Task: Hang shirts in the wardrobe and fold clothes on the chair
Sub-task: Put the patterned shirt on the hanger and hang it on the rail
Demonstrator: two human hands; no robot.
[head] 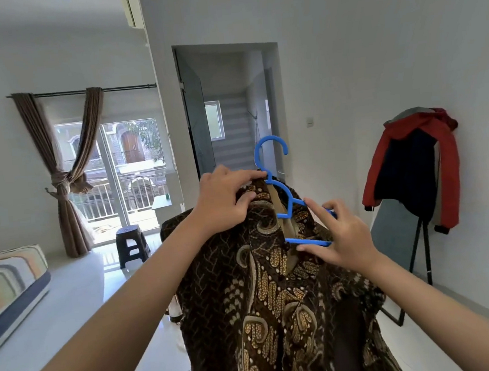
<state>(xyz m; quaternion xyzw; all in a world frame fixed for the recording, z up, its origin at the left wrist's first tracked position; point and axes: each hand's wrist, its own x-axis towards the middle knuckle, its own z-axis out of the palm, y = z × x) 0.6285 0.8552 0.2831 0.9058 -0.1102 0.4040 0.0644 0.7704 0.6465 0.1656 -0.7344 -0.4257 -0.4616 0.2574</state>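
- Brown patterned shirt [277,285] held up mid-frame, hanging down, collar at top.
- Left hand [224,200] curled, pinching shirt collar beside neck of blue hanger [285,199].
- Right hand [339,236] half open, fingers extended, fingertips on hanger's lower bar and arm; firm grip: cannot tell.
- Further off: dark stool [132,244], striped mattress [11,285] at left.
- Red jacket [417,168] draped on stand by right wall.

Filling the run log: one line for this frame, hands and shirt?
stage: fitting hanger | left hand: pinches batik shirt collar | right hand: holds blue hanger | hanger: partly inside shirt, hook free | wardrobe: not in view
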